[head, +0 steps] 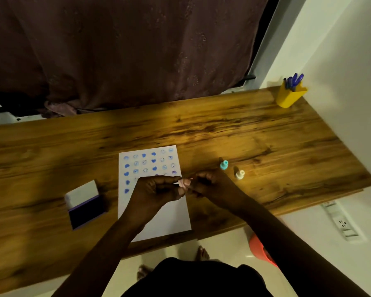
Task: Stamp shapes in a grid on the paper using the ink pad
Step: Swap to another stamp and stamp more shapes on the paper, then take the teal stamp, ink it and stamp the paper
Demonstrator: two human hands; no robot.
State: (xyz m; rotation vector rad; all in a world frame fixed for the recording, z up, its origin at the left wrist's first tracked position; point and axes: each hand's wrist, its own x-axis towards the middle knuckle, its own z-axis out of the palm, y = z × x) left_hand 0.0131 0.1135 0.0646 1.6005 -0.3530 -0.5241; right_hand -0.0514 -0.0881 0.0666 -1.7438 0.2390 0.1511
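A white sheet of paper (169,215) lies on the wooden table (266,146), its upper part covered with rows of blue stamped hearts and faces. My left hand (156,191) and my right hand (210,183) meet above the paper's right edge, and both pinch a small pink stamp (183,182) between their fingertips. The open ink pad (85,204), with a white lid and a dark pad, sits left of the paper. A teal stamp (224,164) and a cream stamp (240,174) stand on the table to the right of my hands.
A yellow cup (289,96) with blue pens stands at the far right corner by the wall. A dark curtain (126,50) hangs behind the table. Below the front edge are an orange tub (257,246), a wall socket strip (342,222) and my feet.
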